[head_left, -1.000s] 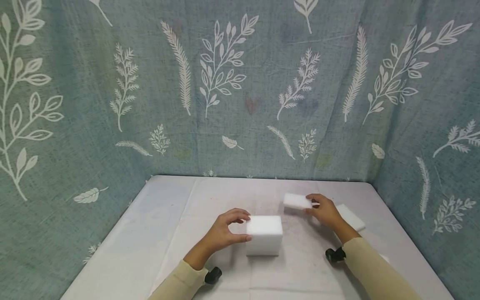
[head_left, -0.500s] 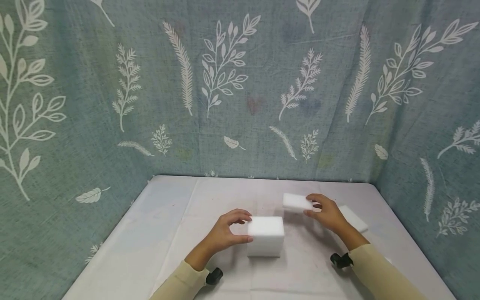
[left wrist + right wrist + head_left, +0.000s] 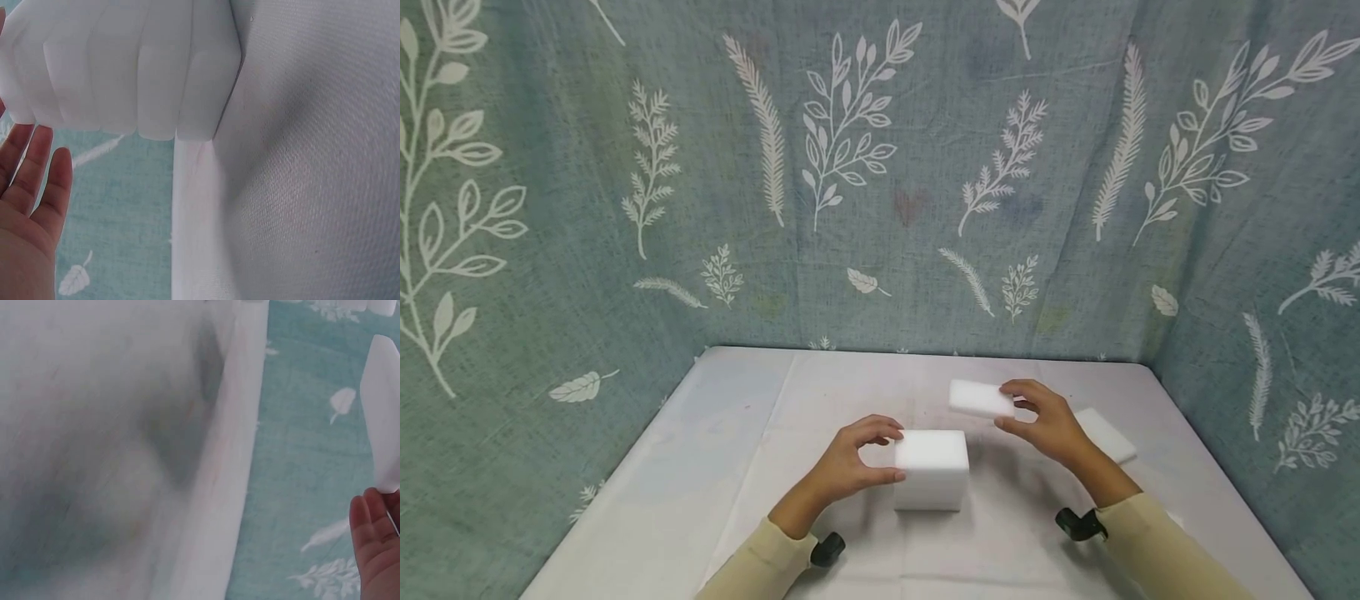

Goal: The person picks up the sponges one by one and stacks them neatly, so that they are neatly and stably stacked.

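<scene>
In the head view, a stack of white sponges (image 3: 931, 471) stands on the table, their long edges lined up. My left hand (image 3: 850, 458) holds its upper left side, thumb at the front and fingertips at the back. Several layers of the stack (image 3: 119, 69) show in the left wrist view, with the fingers (image 3: 39, 156) right at the top ones. My right hand (image 3: 1043, 419) pinches a single white sponge (image 3: 980, 398) by its right end, raised behind and to the right of the stack. Only part of this sponge (image 3: 382, 415) appears in the right wrist view.
Another white sponge (image 3: 1107, 435) lies flat on the table beyond my right forearm. A small white piece (image 3: 1175, 519) peeks out by the right sleeve. Leaf-patterned green-grey cloth (image 3: 880, 167) surrounds the white table (image 3: 737, 417) at the back and sides.
The right hand has brought its sponge a little leftward and up, closer to the stack. The left hand and the stack have stayed in place.
</scene>
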`<state>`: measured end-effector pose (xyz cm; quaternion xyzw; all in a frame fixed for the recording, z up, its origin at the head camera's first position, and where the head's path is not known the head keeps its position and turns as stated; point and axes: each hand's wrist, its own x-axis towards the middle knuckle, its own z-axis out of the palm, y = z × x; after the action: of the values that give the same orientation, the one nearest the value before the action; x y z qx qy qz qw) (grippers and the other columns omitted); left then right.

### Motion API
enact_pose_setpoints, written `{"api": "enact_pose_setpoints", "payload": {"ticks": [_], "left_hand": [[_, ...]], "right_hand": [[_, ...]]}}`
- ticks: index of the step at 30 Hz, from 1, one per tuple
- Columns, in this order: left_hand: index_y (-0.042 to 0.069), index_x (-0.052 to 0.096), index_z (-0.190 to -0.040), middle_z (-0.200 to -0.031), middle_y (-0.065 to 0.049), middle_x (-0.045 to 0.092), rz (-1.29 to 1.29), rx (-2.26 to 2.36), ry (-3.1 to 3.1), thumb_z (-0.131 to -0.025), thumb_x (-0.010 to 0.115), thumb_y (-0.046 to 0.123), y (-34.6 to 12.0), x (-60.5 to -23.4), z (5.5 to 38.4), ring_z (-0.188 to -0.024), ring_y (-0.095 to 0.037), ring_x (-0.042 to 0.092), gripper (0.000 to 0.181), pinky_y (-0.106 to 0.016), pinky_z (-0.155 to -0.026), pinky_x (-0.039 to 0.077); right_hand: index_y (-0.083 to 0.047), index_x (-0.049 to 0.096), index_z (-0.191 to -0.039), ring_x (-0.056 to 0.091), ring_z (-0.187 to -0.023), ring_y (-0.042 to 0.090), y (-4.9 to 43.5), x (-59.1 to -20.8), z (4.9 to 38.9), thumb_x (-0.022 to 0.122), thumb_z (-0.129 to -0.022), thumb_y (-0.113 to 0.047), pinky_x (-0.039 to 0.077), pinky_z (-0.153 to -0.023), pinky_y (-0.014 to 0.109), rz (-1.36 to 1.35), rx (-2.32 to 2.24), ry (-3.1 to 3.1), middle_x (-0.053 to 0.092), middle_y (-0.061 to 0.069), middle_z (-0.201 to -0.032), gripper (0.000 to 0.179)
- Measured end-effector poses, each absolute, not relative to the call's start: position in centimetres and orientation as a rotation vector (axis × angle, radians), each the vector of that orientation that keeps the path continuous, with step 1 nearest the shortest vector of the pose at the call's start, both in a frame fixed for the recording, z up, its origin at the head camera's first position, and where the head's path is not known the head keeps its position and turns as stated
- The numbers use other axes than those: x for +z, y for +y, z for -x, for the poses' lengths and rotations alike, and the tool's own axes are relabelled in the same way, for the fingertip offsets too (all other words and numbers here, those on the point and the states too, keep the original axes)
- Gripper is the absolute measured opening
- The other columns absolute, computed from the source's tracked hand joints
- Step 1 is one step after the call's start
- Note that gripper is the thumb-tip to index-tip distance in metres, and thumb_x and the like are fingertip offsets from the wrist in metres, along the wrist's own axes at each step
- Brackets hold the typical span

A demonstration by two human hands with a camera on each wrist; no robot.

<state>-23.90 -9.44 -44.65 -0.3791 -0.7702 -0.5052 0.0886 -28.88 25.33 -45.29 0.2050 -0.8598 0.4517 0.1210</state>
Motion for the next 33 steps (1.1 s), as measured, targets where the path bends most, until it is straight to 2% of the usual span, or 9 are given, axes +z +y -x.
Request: {"api": "enact_pose_setpoints", "payload": {"ticks": [11, 17, 24, 33], "left_hand": [[0.003, 0.068, -0.107, -0.119, -0.009, 0.061, 1.126, -1.49, -2.287, -0.07, 0.088, 0.008, -9.3, -44.8, 23.7, -0.109, -0.026, 0.059, 0.042, -0.046, -0.085, 0.053], [0.003, 0.068, -0.108, -0.118, -0.013, 0.062, 1.127, -1.482, -2.287, -0.071, 0.088, 0.009, -9.3, -44.6, 23.6, -0.108, -0.026, 0.059, 0.042, -0.044, -0.086, 0.052], [0.001, 0.067, -0.107, -0.117, -0.016, 0.062, 1.148, -1.473, -2.264, -0.071, 0.088, 0.008, -9.3, -44.6, 23.8, -0.108, -0.029, 0.059, 0.042, -0.046, -0.085, 0.052], [-0.001, 0.067, -0.107, -0.115, -0.017, 0.063, 1.137, -1.476, -2.261, -0.07, 0.088, 0.006, -9.3, -44.6, 23.8, -0.106, -0.033, 0.059, 0.043, -0.049, -0.083, 0.053]], "right_hand": [[-0.011, 0.065, -0.12, 0.055, -0.116, 0.019, 24.3, -44.7, 27.2, 0.085, -0.077, -0.023, 0.05, -0.093, 0.031, -0.724, 1.27, -2.424, 0.059, 0.001, -0.125, 0.049], [-0.013, 0.066, -0.118, 0.056, -0.113, 0.018, 23.7, -44.4, 26.8, 0.085, -0.075, -0.018, 0.05, -0.092, 0.029, -0.792, 1.283, -2.365, 0.059, 0.001, -0.123, 0.047], [0.004, 0.065, -0.114, 0.058, -0.109, 0.032, 21.7, -41.1, 23.9, 0.084, -0.073, 0.0, 0.052, -0.089, 0.04, -0.862, 1.269, -2.341, 0.06, 0.018, -0.119, 0.045], [0.004, 0.065, -0.111, 0.059, -0.105, 0.033, 21.0, -41.7, 23.3, 0.084, -0.071, 0.002, 0.052, -0.086, 0.046, -0.939, 1.303, -2.264, 0.06, 0.018, -0.116, 0.044]]}}
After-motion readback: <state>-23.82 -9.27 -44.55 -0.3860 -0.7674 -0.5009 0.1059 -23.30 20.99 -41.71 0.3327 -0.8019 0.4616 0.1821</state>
